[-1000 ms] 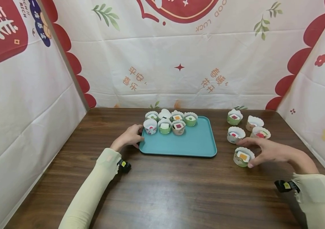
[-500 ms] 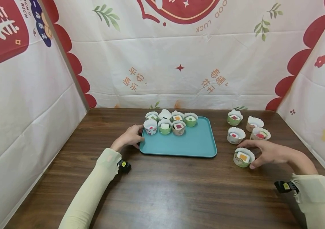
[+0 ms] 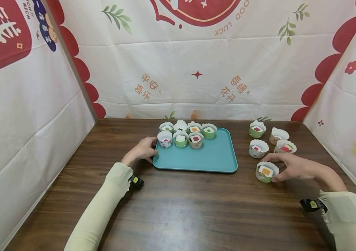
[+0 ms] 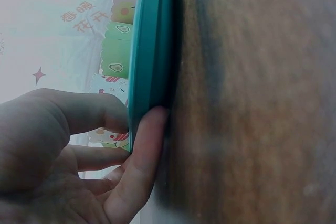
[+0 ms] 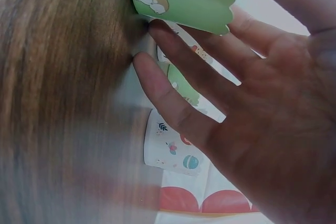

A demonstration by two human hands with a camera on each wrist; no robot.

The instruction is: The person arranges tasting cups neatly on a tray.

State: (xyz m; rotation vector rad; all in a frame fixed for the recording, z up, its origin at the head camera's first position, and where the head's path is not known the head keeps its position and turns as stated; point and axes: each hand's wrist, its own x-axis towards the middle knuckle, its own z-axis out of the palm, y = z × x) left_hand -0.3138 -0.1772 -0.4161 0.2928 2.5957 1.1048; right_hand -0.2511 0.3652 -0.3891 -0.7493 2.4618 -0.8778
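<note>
In the head view my left hand holds the left rim of a teal tray. The left wrist view shows its thumb and fingers pinching the tray's edge. Several paper baking cups, including a green one, stand in two rows at the tray's back left. At the right, my right hand grips a green paper baking cup with an orange-and-white piece inside. The avocado print of that cup shows in the right wrist view, with fingers curled beside it.
Behind the right hand stand several more paper baking cups, among them a white one and a green one. All rest on a dark wooden table. A printed white cloth hangs behind and at both sides.
My right thumb has shifted slightly left onto the green cup, and the cup has moved very slightly. The left hand and tray stay put.
</note>
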